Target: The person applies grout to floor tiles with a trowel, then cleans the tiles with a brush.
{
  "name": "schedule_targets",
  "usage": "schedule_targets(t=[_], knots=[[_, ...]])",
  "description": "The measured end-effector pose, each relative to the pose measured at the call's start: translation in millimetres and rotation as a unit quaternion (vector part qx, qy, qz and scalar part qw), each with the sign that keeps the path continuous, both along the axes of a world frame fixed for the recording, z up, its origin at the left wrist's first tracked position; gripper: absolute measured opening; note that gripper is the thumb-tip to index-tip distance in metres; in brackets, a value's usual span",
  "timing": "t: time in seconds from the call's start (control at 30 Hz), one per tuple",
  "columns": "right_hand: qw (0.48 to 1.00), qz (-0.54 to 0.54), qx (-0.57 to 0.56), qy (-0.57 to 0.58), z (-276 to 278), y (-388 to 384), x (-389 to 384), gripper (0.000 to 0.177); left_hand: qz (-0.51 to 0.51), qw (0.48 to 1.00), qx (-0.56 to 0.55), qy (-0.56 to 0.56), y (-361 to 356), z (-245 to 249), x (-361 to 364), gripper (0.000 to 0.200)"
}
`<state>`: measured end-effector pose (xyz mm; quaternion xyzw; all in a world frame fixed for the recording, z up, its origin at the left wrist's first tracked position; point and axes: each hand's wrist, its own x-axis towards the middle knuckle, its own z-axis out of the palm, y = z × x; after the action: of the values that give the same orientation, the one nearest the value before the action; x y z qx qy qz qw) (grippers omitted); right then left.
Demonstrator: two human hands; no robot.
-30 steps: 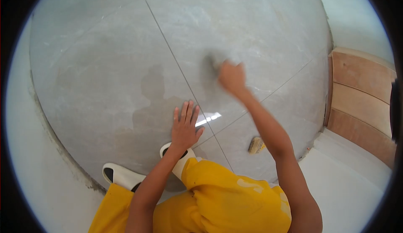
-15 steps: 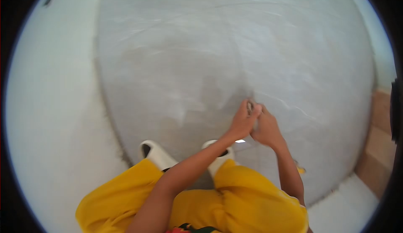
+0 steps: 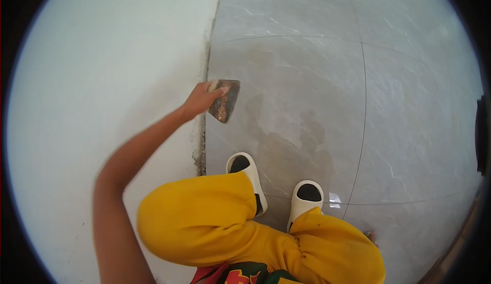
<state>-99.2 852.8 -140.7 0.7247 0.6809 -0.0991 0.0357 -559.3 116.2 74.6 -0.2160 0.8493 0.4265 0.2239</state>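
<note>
My left hand (image 3: 201, 99) is closed around a putty knife (image 3: 223, 111) with a wide, flared blade, dark and coppery with stains. My thumb lies along the blade, and most of the handle is hidden in my grip. The knife is over the grey tile floor (image 3: 296, 69), right beside the seam (image 3: 205, 130) where the floor meets the white wall. Beyond my right knee a small skin-toned shape (image 3: 372, 237) shows, perhaps fingertips of my right hand. The knee covers the rest, so its fingers cannot be made out.
The white wall (image 3: 117, 53) rises along the left. Rough, dark residue (image 3: 198, 158) marks its foot. My feet in white slippers (image 3: 310, 194) stand on the tiles, below a damp-looking smudge (image 3: 281, 148). Yellow trousers (image 3: 204, 217) cover my bent knees.
The view has swung left toward the wall. My hands, together over the floor before, are now apart. My left hand has moved to the wall's foot, and the putty knife shows plainly.
</note>
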Motion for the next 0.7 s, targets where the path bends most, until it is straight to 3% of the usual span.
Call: schedule_targets(t=[0.07,0.13,0.27,0.37,0.53,0.6,0.67,0.7], knots=[[0.999,-0.009,-0.016,0.035,-3.1,-10.9,-13.1,0.072,0.133,0.99,-0.021,0.047,-28.0,-31.5,33.5,0.03],[0.995,-0.026,-0.035,0.085,-3.4,-23.9,-26.9,0.069,0.263,0.957,0.036,0.113,-25.0,-59.8,81.3,0.03],[0.971,-0.049,-0.075,0.22,19.5,-57.4,-56.9,0.065,0.525,0.828,0.167,0.103,-6.8,-135.7,154.1,0.022],[0.929,-0.056,-0.129,0.342,42.8,-77.2,-87.0,0.061,0.516,0.824,0.216,0.09,9.0,-133.2,162.7,0.016],[0.831,0.055,-0.255,0.491,119.0,-88.3,-179.4,0.056,0.37,0.89,0.238,0.121,5.7,-122.5,150.1,0.017],[0.806,0.189,-0.305,0.47,167.4,-109.2,-249.8,0.053,0.326,0.906,0.24,0.126,4.3,-113.2,144.5,0.02],[0.781,0.423,-0.313,0.338,231.8,-175.1,-362.8,0.04,0.289,0.924,0.215,0.131,4.4,-106.5,144.9,0.022],[0.766,0.534,-0.266,0.242,236.7,-173.6,-409.7,0.041,0.294,0.926,0.197,0.134,5.4,-102.2,148.3,0.023]])
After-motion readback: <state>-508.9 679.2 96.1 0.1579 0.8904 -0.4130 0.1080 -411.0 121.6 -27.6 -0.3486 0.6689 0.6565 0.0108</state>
